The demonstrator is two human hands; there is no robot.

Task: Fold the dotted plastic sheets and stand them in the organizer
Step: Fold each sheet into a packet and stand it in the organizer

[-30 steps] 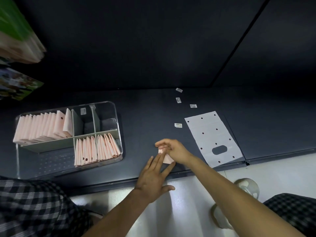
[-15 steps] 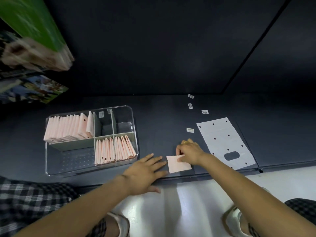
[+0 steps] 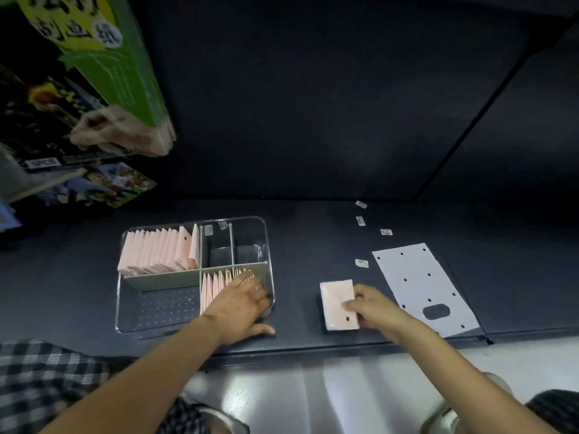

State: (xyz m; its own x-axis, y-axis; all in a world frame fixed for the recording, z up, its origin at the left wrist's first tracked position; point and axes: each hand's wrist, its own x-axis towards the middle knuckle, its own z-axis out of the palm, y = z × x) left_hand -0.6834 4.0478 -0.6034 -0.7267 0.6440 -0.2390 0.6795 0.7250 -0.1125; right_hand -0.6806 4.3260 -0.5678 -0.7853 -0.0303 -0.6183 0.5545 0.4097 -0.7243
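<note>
The right hand (image 3: 371, 306) pinches a folded pink sheet (image 3: 339, 303) lying on the dark table (image 3: 313, 245). The left hand (image 3: 242, 303), fingers spread, seems to press the folded sheets (image 3: 216, 285) standing in the clear organizer (image 3: 269, 245)'s front right compartment. A flat dotted sheet (image 3: 416, 277) lies just right.

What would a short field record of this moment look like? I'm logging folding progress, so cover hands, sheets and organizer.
left hand: left hand rests over the near-right compartment of the clear plastic divided organizer, on the folded pink sheets standing there
right hand: right hand pinches the folded pink dotted sheet on the dark shelf
unfolded: flat white dotted plastic sheet, to the right
far-left compartment: row of upright folded sheets
</note>
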